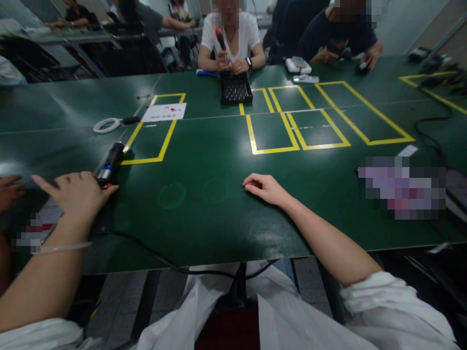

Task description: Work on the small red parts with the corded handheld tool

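My left hand (pixel 78 197) is at the left of the green table, its thumb and little finger stretched apart, with nothing seen in its grip. Beyond the thumb lies a black cylindrical tool (pixel 113 158) with a blue band and a red end. The thumb overlaps that end; I cannot tell whether they touch. My right hand (pixel 265 188) rests on its side near the middle of the table. Its fingers are loosely curled towards the thumb, and nothing shows inside them.
Yellow tape rectangles (pixel 275 151) mark the green tabletop (pixel 211 228). A white sheet (pixel 164 112) and a white ring-shaped coil (pixel 106 126) lie left. Opposite, a person holds a red-and-black screwdriver (pixel 220 40) over a black tray (pixel 236 101). A black cable (pixel 146 250) crosses the front edge.
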`<state>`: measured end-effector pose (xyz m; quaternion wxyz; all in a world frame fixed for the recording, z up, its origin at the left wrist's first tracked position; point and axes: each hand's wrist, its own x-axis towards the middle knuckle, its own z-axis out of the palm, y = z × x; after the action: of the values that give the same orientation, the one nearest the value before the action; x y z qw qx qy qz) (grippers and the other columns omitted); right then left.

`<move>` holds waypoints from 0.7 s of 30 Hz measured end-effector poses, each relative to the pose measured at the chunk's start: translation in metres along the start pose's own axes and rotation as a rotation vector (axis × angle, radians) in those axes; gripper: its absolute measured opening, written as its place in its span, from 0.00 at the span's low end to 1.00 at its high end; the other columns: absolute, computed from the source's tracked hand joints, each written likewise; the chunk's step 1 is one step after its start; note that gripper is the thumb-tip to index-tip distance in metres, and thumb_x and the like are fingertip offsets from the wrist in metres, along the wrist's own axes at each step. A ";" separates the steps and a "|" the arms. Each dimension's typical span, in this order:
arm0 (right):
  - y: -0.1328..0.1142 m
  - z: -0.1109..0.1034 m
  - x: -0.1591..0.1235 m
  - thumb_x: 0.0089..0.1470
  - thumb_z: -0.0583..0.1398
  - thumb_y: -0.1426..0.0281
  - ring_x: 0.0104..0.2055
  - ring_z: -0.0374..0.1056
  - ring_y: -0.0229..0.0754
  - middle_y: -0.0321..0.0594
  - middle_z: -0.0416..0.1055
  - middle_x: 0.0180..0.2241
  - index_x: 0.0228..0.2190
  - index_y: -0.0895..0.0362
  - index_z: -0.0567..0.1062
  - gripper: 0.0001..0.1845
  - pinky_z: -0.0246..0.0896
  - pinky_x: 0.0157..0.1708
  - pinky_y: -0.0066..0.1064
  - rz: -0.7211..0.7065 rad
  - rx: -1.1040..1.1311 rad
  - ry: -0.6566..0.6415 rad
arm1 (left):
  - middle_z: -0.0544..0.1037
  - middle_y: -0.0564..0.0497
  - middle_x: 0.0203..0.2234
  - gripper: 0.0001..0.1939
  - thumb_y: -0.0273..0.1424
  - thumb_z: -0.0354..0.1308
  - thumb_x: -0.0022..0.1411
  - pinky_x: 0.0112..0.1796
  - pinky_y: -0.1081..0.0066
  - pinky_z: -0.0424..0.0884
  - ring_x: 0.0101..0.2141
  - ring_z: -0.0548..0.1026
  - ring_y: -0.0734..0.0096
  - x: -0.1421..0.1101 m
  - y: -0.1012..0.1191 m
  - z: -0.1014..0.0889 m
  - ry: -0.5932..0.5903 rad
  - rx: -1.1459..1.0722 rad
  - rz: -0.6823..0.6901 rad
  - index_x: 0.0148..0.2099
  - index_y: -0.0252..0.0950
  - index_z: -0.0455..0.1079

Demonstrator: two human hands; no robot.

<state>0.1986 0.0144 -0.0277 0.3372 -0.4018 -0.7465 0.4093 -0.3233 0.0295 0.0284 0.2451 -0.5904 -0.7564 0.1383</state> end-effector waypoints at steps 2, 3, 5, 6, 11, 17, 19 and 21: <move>0.000 0.000 0.000 0.58 0.59 0.67 0.30 0.66 0.35 0.37 0.74 0.29 0.37 0.60 0.76 0.09 0.59 0.32 0.27 0.000 0.001 0.003 | 0.74 0.27 0.49 0.36 0.52 0.47 0.62 0.56 0.34 0.47 0.52 0.65 0.39 0.000 0.000 0.002 -0.010 0.011 0.027 0.50 0.20 0.71; 0.000 0.000 0.000 0.58 0.59 0.67 0.30 0.66 0.35 0.37 0.73 0.29 0.37 0.60 0.76 0.09 0.59 0.32 0.27 -0.001 0.003 0.002 | 0.74 0.28 0.49 0.34 0.50 0.46 0.64 0.56 0.34 0.45 0.53 0.65 0.39 0.001 -0.001 0.002 -0.033 0.004 0.037 0.50 0.21 0.72; 0.001 0.000 0.000 0.58 0.59 0.67 0.29 0.65 0.35 0.37 0.73 0.29 0.37 0.60 0.76 0.10 0.58 0.31 0.27 -0.005 0.006 0.002 | 0.74 0.29 0.49 0.32 0.47 0.43 0.66 0.57 0.34 0.41 0.54 0.64 0.39 0.003 0.000 -0.002 -0.080 -0.017 0.027 0.49 0.22 0.73; 0.001 0.001 0.000 0.58 0.59 0.66 0.29 0.65 0.35 0.37 0.73 0.29 0.37 0.60 0.76 0.10 0.58 0.31 0.27 -0.006 0.006 0.003 | 0.74 0.29 0.49 0.32 0.47 0.42 0.66 0.57 0.34 0.40 0.55 0.63 0.39 0.004 0.001 -0.007 -0.086 -0.027 0.014 0.49 0.22 0.73; 0.001 0.001 0.001 0.58 0.59 0.66 0.29 0.65 0.36 0.37 0.73 0.29 0.37 0.59 0.76 0.10 0.58 0.31 0.27 -0.003 0.007 0.007 | 0.76 0.31 0.45 0.32 0.47 0.42 0.67 0.55 0.43 0.57 0.48 0.70 0.45 0.005 0.037 -0.062 -0.045 -0.244 -0.047 0.53 0.24 0.71; -0.002 0.000 0.000 0.58 0.59 0.66 0.29 0.66 0.35 0.37 0.75 0.30 0.37 0.59 0.76 0.10 0.59 0.31 0.27 -0.011 0.012 0.005 | 0.77 0.45 0.35 0.24 0.44 0.52 0.64 0.42 0.66 0.70 0.34 0.74 0.66 -0.012 0.140 -0.127 -0.234 -1.217 0.289 0.52 0.29 0.71; -0.002 0.000 0.000 0.57 0.59 0.66 0.29 0.66 0.35 0.38 0.75 0.30 0.37 0.59 0.76 0.10 0.60 0.32 0.27 -0.002 0.025 0.004 | 0.74 0.46 0.35 0.28 0.44 0.52 0.65 0.38 0.68 0.70 0.32 0.72 0.69 -0.024 0.177 -0.141 -0.396 -1.473 0.443 0.59 0.30 0.69; -0.001 0.000 0.001 0.57 0.60 0.66 0.30 0.67 0.36 0.38 0.76 0.31 0.37 0.59 0.76 0.10 0.62 0.33 0.28 0.016 0.072 0.006 | 0.73 0.47 0.35 0.30 0.42 0.52 0.66 0.38 0.68 0.70 0.32 0.71 0.71 -0.037 0.208 -0.153 -0.544 -1.590 0.566 0.64 0.30 0.64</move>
<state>0.1982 0.0152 -0.0268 0.3502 -0.3967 -0.7271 0.4374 -0.0638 0.0370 0.0457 -0.4695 -0.6977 -0.4862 -0.2373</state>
